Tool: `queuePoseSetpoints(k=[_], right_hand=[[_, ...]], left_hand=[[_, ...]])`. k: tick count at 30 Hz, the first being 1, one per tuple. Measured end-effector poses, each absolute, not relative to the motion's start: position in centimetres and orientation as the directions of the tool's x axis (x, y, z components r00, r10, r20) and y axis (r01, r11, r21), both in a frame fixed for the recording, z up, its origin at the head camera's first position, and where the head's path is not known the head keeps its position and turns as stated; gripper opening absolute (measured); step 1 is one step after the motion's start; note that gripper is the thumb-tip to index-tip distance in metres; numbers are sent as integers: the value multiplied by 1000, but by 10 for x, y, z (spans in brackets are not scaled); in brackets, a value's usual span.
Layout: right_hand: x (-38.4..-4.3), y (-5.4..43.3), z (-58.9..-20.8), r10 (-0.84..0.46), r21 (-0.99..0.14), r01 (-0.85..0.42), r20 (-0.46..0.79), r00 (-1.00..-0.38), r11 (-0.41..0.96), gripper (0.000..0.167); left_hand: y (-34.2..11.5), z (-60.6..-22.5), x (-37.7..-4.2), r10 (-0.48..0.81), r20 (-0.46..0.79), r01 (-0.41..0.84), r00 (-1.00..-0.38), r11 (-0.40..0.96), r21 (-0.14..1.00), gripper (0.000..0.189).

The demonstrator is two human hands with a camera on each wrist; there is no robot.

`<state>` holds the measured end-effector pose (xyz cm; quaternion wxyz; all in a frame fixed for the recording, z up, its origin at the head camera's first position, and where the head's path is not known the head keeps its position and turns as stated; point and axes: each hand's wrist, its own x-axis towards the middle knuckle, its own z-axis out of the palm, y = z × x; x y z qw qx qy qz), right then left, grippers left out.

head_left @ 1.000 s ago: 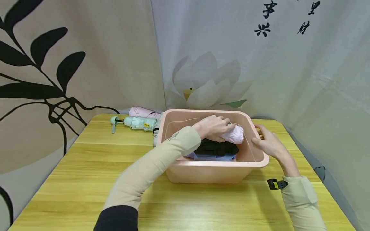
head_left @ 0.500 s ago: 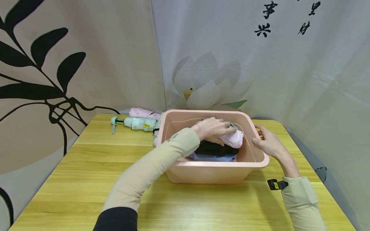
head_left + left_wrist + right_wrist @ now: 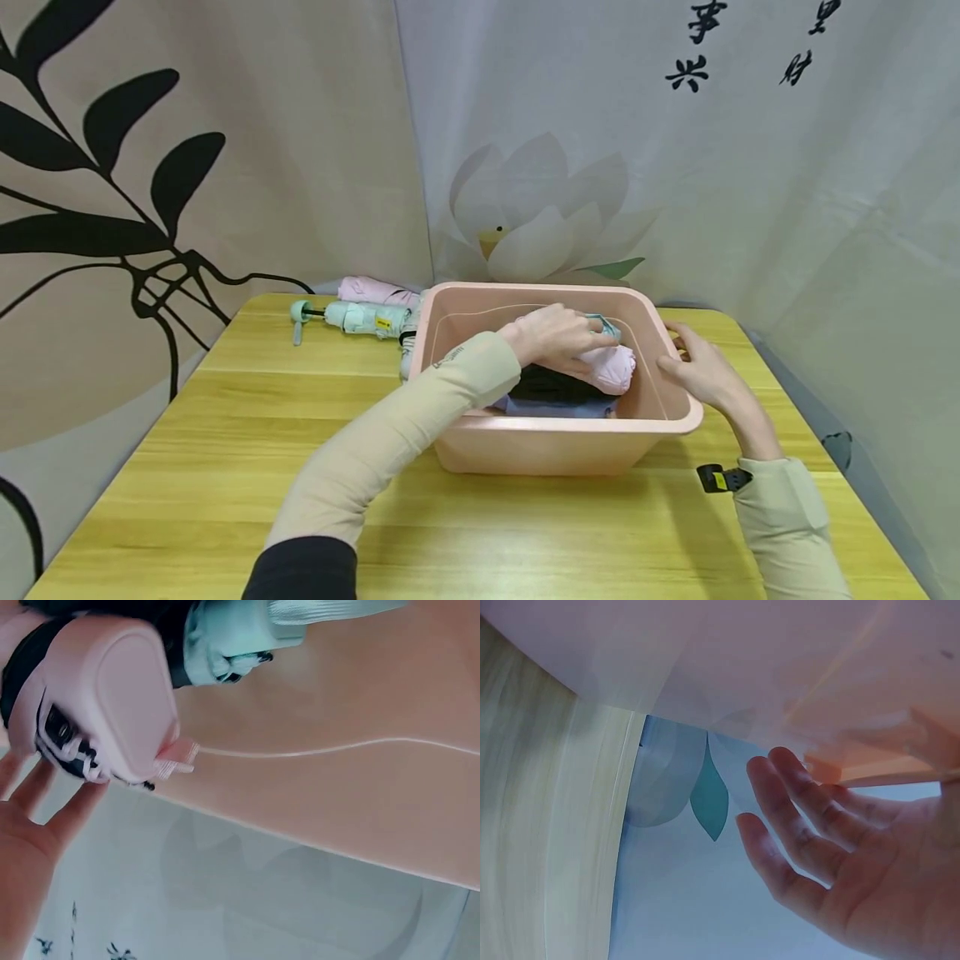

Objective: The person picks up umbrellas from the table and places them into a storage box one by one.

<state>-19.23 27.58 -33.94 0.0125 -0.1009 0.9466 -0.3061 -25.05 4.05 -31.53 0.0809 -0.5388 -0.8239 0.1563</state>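
Observation:
My left hand (image 3: 555, 337) reaches into a pink plastic bin (image 3: 570, 444) and grips a pink folded umbrella (image 3: 611, 371). Its rounded handle end with a wrist strap fills the upper left of the left wrist view, fingers against its side. Behind it in the bin lies a mint umbrella (image 3: 244, 641). Under the pink umbrella are a black folded umbrella (image 3: 558, 382) and a blue one (image 3: 558, 407), partly hidden by my hand. My right hand (image 3: 701, 367) holds the bin's right rim, thumb at the rim and fingers along the outside.
Left of the bin on the wooden table (image 3: 247, 467) lie a mint umbrella with its handle out (image 3: 363, 318), a pink umbrella (image 3: 375, 290) and a pale one (image 3: 407, 346) close against the bin. A printed curtain (image 3: 315, 150) hangs behind the table.
My left hand has lowered the pink umbrella towards the near side of the bin, onto the black one. The mint umbrella behind it shows more now. My right hand stays at the rim.

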Motion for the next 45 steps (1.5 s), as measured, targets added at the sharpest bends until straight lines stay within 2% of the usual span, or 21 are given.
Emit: queuePoseSetpoints(k=[6,9,15,18,25,30,35,40,45], right_hand=[[-193,276,-339,-194,-574,-179,35,-980,799,61],[-193,277,-340,-197,-571,-181,34,-980,801,61],[-192,276,-339,-200,-577,-181,32,-979,796,62],[-192,276,-339,-202,-580,-183,34,-979,794,61],[-192,276,-340,-202,-590,-178,26,-979,787,61],[-191,276,-339,-193,-586,-166,17,-981,793,61],[-189,274,-338,-183,-568,-156,10,-983,808,61],[-187,273,-337,-175,-564,-144,-1,-985,813,60],[-187,273,-337,-171,-563,-138,-5,-985,815,61]], left_hand=[[34,-297,-244,908,29,863,-417,406,-303,50],[25,-285,-241,893,70,855,-444,446,-265,50],[-4,-267,-237,828,160,808,-537,560,-184,52],[-24,-262,-235,790,199,790,-580,605,-98,49],[-80,-260,-247,647,221,674,-729,735,71,50],[-122,-278,-263,513,265,562,-816,811,162,52],[-152,-308,-276,379,290,453,-879,854,257,53],[-168,-345,-289,275,304,369,-912,875,313,52],[-172,-384,-298,211,306,307,-928,899,312,52]])
